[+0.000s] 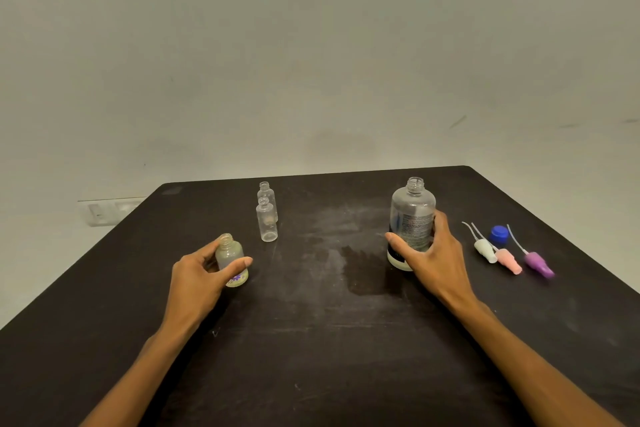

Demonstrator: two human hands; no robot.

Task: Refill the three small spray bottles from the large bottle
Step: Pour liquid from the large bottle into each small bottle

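Observation:
On the black table (311, 340) my left hand (201, 279) grips a small uncapped bottle with a purple flower label (230, 253), standing upright at the left. Behind it stand two more small clear bottles without caps, the nearer one (267, 225) and the farther one (267, 196), one right behind the other. My right hand (433, 253) wraps around the large clear bottle (412, 211), which stands upright with its neck uncovered and a printed label on its side.
Three spray heads lie at the right of the table: white (485, 250), pink (508, 262) and purple (538, 263), each with a thin tube. A blue cap (499, 235) sits behind them. A damp patch (363, 270) marks the table's middle. The wall stands just behind.

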